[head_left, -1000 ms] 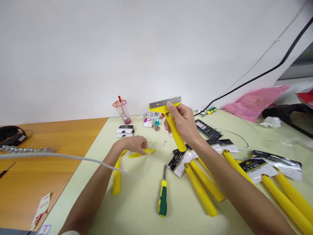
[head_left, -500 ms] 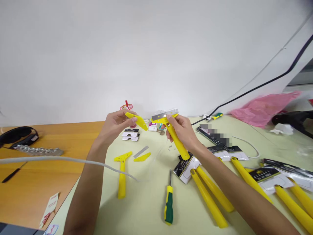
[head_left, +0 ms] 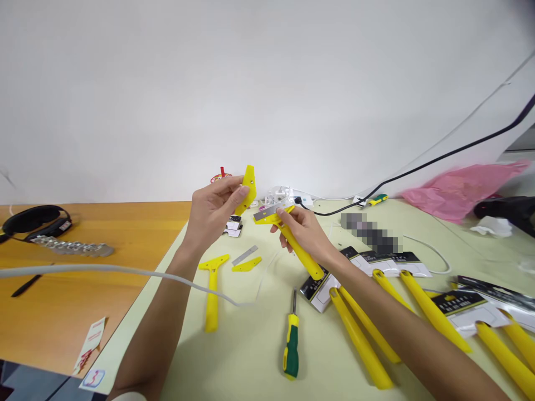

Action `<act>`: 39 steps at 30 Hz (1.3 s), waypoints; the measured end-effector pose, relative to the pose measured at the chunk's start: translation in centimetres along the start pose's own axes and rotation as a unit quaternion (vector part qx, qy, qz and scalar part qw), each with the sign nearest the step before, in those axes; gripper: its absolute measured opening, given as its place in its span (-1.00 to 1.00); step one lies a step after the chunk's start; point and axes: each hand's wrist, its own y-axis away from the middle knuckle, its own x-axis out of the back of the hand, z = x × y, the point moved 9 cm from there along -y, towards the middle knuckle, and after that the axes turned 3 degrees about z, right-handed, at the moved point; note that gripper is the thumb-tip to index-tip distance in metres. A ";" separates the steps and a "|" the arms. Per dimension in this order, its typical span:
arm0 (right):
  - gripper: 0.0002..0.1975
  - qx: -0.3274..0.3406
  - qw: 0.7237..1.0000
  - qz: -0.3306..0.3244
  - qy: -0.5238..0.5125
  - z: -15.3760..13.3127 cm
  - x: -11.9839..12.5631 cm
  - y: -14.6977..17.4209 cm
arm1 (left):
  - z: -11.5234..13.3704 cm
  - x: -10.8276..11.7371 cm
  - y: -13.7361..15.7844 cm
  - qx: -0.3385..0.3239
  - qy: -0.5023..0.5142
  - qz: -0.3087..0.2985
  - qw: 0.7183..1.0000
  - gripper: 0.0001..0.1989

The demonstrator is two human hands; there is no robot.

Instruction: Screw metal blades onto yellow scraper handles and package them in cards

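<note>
My left hand (head_left: 217, 209) pinches a yellow scraper cover plate (head_left: 249, 189), held up on end in front of the wall. In my right hand (head_left: 303, 225) is a yellow scraper (head_left: 301, 253), gripped below its head with the thumb on a steel blade (head_left: 267, 211) that lies along the head. The plate and the scraper are apart. Below them on the table lie a second scraper handle (head_left: 212, 295), a loose blade (head_left: 244, 255) and another yellow cover plate (head_left: 247, 264). A green and yellow screwdriver (head_left: 291, 345) lies nearer to me.
Several packaged yellow scrapers (head_left: 359, 340) lie at the right under and beside my forearm. A pink bag (head_left: 460, 189) and a black cable (head_left: 418, 164) are at the back right. A pale cord (head_left: 137, 270) crosses in front of my left forearm. Headphones (head_left: 37, 223) rest on the wooden table.
My left hand has turned the cover plate from slanting downward to nearly upright and raised it. My right hand still holds the scraper, slightly lower in view. The view has shifted a little.
</note>
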 end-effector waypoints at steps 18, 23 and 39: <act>-0.58 0.007 0.998 -0.059 0.014 0.0 -1.6 0.5 | -3.3 -3.4 0.9 0.034 -0.154 -0.095 0.983 -0.68; -0.69 0.017 0.998 -0.052 0.009 -0.5 -1.7 0.7 | -3.6 -3.6 1.2 0.057 -0.146 -0.051 0.986 -0.78; -0.74 -0.051 0.976 -0.113 -0.180 -0.5 -3.0 1.3 | -4.5 -3.7 0.9 0.057 -0.048 -0.013 0.997 -0.69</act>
